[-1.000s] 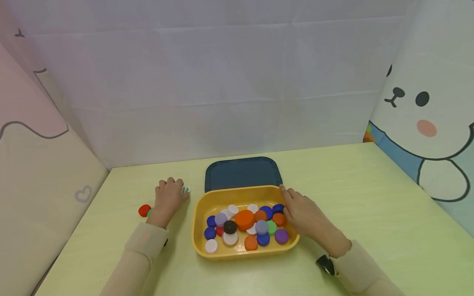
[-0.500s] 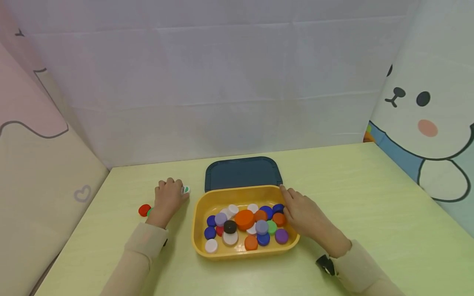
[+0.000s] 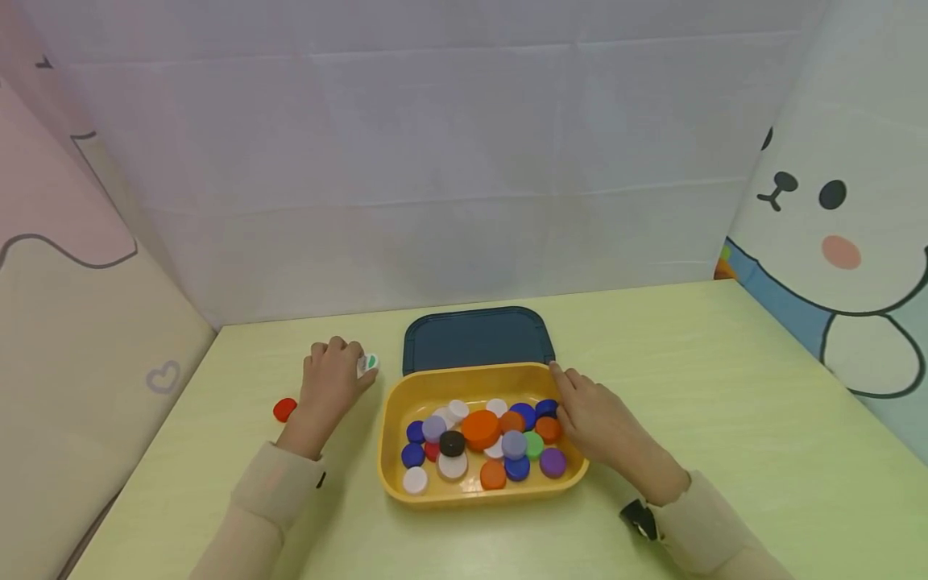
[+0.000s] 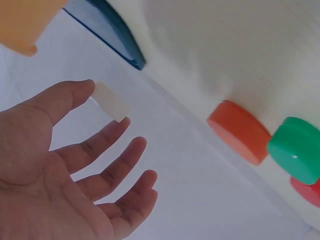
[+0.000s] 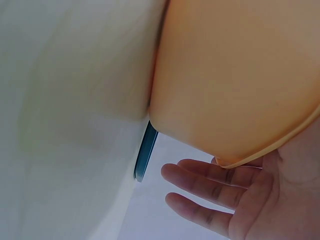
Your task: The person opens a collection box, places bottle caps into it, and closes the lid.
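My left hand [image 3: 329,387] pinches a white bottle cap [image 3: 368,364] with a green mark, left of the yellow plastic box [image 3: 471,497]. In the left wrist view the cap [image 4: 111,102] sits between thumb and index fingertip, the other fingers loosely bent. My right hand [image 3: 605,427] holds the box's right rim, its thumb over the inside and fingers along the outside. Many bottle caps lie in the box, among them a large orange cap [image 3: 481,429] and a black cap [image 3: 452,443].
The dark blue lid [image 3: 478,338] lies flat behind the box. Left of the box is a red cap [image 3: 285,409]; the left wrist view also shows an orange-red cap [image 4: 239,131] and a green cap [image 4: 296,150] there. White cloth [image 3: 449,161] hangs behind the table.
My left hand has risen slightly and shifted a little away and to the right with the white bottle cap. The right hand keeps its place on the box.
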A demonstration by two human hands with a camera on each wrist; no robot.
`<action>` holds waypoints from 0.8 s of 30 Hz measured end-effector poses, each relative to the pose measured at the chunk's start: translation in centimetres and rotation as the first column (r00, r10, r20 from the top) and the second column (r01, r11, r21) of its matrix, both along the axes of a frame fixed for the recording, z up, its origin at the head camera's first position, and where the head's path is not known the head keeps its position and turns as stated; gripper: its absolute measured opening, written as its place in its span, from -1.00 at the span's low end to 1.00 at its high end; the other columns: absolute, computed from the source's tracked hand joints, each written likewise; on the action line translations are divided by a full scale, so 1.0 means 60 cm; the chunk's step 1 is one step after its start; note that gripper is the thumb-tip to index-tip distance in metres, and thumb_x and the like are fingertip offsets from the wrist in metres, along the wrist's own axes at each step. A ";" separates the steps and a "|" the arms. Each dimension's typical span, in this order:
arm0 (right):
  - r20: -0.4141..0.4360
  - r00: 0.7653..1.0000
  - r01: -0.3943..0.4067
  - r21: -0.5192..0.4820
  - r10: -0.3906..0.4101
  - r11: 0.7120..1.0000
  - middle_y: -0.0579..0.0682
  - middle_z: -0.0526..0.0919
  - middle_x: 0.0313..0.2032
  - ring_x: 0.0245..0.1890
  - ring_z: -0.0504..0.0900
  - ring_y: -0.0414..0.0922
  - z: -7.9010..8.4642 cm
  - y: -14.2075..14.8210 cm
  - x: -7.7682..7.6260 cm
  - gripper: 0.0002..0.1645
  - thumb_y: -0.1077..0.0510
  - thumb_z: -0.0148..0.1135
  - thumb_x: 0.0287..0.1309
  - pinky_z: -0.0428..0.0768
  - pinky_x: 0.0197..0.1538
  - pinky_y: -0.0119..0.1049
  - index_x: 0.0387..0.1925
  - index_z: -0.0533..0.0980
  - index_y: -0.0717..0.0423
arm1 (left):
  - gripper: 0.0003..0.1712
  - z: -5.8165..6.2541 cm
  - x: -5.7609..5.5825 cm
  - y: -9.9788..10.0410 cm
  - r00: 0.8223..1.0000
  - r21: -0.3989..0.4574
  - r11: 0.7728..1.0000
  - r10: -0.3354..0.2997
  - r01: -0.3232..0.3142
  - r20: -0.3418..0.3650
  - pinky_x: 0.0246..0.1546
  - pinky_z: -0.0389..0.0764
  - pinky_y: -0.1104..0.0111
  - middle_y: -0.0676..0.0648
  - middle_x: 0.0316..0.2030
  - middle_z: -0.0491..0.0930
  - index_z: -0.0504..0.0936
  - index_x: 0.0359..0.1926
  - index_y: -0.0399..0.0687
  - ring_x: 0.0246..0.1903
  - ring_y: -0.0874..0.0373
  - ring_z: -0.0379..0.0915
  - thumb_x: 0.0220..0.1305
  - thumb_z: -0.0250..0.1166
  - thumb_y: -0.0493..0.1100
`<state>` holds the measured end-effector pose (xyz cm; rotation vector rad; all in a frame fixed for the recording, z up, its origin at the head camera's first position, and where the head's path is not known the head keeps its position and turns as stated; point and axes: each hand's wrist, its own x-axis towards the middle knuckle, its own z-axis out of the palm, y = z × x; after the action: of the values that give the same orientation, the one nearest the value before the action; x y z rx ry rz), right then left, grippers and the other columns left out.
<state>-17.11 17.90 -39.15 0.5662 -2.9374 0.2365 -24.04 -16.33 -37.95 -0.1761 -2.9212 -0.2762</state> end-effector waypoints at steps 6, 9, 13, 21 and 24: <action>-0.001 1.000 0.000 0.001 0.000 1.000 0.13 0.46 -0.21 -0.44 0.37 -0.13 0.000 0.000 0.000 -0.37 0.15 0.03 0.18 0.53 -0.25 -0.24 0.24 0.20 0.37 | -0.54 0.023 0.025 0.016 0.999 -0.021 0.999 -0.025 0.024 -0.027 -0.07 0.40 -0.05 -0.31 -0.11 0.48 0.55 -0.14 -0.26 -0.03 -0.31 0.28 0.07 0.30 0.03; 0.000 1.000 -0.002 -0.001 0.002 1.000 0.13 0.46 -0.22 -0.44 0.37 -0.13 0.000 0.000 -0.001 -0.37 0.16 0.03 0.18 0.52 -0.26 -0.25 0.23 0.20 0.38 | -0.55 0.033 0.043 0.028 0.998 -0.013 0.999 -0.045 0.044 -0.036 -0.07 0.41 -0.06 -0.30 -0.10 0.49 0.56 -0.16 -0.24 -0.02 -0.30 0.28 0.06 0.31 0.03; -0.001 1.000 -0.003 0.002 0.003 1.000 0.13 0.46 -0.22 -0.43 0.37 -0.12 -0.001 0.000 -0.001 -0.37 0.15 0.02 0.18 0.52 -0.26 -0.24 0.24 0.20 0.38 | -0.56 0.041 0.068 0.045 0.995 -0.023 0.997 -0.078 0.077 -0.056 -0.05 0.42 -0.04 -0.27 -0.11 0.50 0.56 -0.19 -0.21 -0.01 -0.27 0.30 0.04 0.33 0.04; -0.020 1.000 -0.012 0.005 0.012 1.000 0.14 0.46 -0.23 -0.46 0.36 -0.12 -0.004 0.002 -0.003 -0.38 0.16 0.02 0.17 0.51 -0.29 -0.24 0.22 0.21 0.40 | -0.55 0.044 0.113 0.079 0.990 -0.094 0.988 -0.127 0.122 -0.055 0.00 0.41 0.03 -0.19 -0.13 0.51 0.56 -0.18 -0.14 -0.01 -0.17 0.33 0.03 0.34 0.09; -0.016 1.000 -0.013 0.003 0.013 1.000 0.14 0.46 -0.23 -0.46 0.36 -0.12 -0.003 0.002 -0.003 -0.37 0.16 0.02 0.17 0.51 -0.29 -0.25 0.22 0.20 0.39 | -0.54 0.040 0.128 0.088 0.989 -0.116 0.984 -0.143 0.137 -0.043 0.01 0.41 0.05 -0.17 -0.13 0.51 0.57 -0.17 -0.13 -0.01 -0.16 0.33 0.01 0.34 0.10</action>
<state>-17.27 18.00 -39.33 0.5843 -2.9195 0.2285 -16.38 -11.07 -35.53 -0.4006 -2.8786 -0.1261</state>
